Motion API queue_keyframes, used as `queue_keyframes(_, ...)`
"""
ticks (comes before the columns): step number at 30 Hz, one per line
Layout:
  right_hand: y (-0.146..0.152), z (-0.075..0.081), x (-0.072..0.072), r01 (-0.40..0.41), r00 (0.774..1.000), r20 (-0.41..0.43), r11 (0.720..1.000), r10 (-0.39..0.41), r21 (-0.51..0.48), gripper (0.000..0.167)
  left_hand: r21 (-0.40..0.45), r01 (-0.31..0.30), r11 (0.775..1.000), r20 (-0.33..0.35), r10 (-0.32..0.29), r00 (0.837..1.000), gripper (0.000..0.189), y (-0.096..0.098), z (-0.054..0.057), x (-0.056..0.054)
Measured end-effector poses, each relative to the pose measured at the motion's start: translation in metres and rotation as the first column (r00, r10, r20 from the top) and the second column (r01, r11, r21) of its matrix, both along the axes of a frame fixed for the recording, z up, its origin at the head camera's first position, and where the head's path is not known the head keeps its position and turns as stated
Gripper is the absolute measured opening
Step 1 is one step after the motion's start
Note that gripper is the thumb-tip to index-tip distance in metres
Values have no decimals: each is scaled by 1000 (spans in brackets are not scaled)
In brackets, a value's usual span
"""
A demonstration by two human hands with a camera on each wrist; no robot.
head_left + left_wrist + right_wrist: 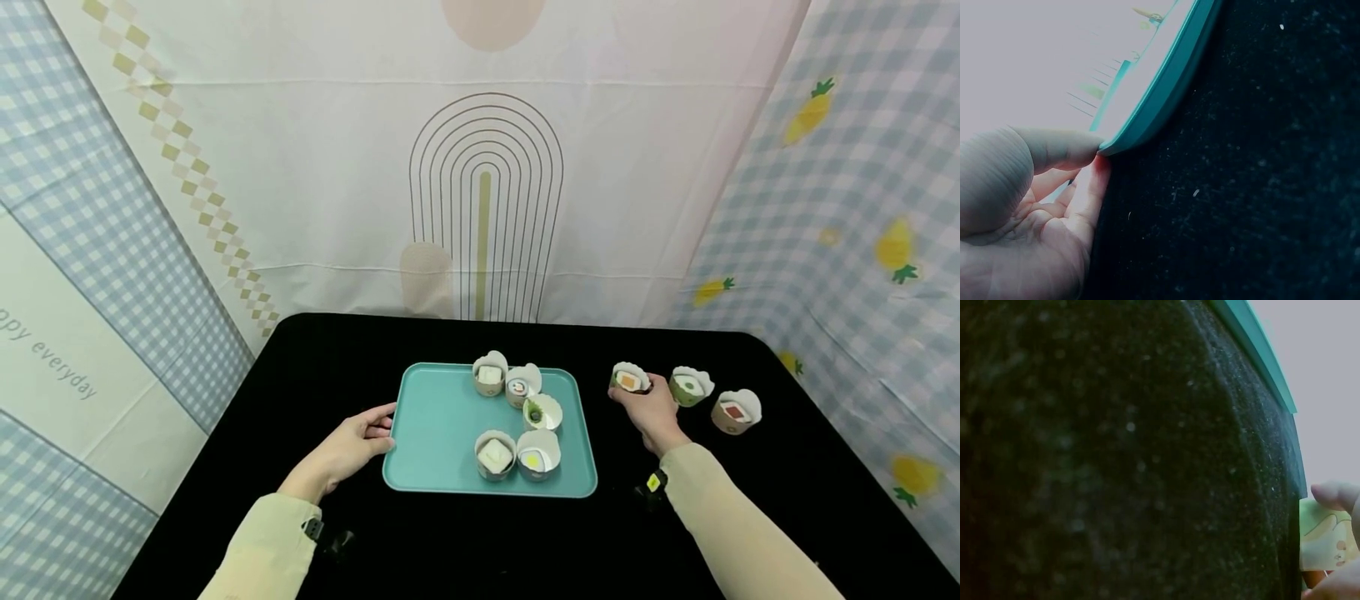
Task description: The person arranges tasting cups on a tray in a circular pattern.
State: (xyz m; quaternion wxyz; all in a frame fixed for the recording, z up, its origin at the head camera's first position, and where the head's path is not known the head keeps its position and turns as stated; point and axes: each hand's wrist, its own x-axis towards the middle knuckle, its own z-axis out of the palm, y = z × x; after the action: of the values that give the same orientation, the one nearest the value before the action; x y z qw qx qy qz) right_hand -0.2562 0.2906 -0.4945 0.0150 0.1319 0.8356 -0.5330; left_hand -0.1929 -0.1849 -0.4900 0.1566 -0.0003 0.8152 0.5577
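My left hand (348,444) pinches the left rim of a turquoise tray (433,437). In the left wrist view the thumb (1066,149) lies on the rim and the fingers sit beneath it. Beyond the tray's right side, my right hand (651,412) grips a paper baking cup (628,377) holding a white piece with an orange square on top. The right wrist view catches only part of that cup's printed side (1322,540) between thumb and fingers. Several similar cups stand on the tray's right half, among them one with a green sprig (542,413).
Right of my right hand stand a green paper cup (691,386) and a cup with a red-topped white piece (736,412). The black table (465,550) ends at a patterned cloth backdrop (337,183), with checked cloth (847,250) along the right.
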Motion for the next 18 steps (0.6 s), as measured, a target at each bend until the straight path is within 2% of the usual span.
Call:
queue_keyframes(9,-3,4,4,14,1000,10,999,-14,48,83,10,3,1000,-4,-3,1000,58,0,0,1)
queue_keyframes(18,-3,23,17,-97,995,-3,995,97,-24,84,11,3,1000,0,-3,1000,58,0,1,1)
